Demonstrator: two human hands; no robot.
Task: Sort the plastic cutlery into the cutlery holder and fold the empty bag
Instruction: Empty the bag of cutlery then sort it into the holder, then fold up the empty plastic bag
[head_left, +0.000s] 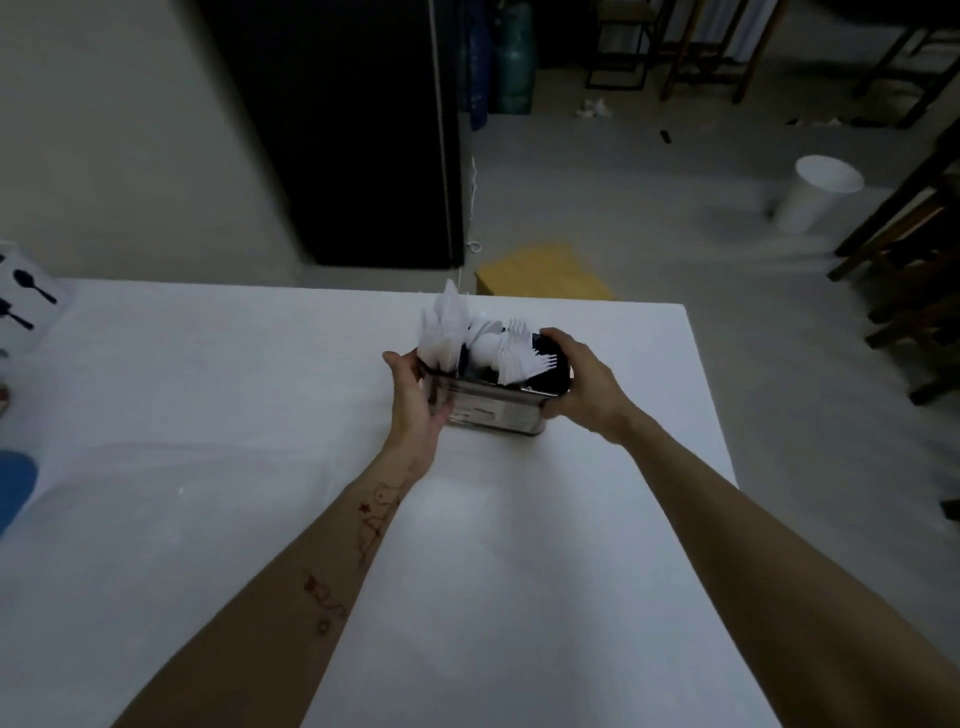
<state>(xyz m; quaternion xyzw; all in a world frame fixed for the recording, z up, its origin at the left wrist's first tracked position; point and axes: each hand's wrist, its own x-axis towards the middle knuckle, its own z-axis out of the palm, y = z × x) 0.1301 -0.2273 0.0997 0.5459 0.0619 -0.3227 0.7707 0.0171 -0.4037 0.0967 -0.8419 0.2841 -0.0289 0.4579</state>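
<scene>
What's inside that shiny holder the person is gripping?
White plastic cutlery stands in the holder: forks toward the right, blurred white pieces on the left. The handles and the holder's bottom are hidden by its walls and both hands.

White table (260, 467) sitting in foreground. White bin (818, 195) standing on floor beyond, yellow box (540, 273) lying past table's far edge, dark cabinet (353, 135) standing against wall.
</scene>
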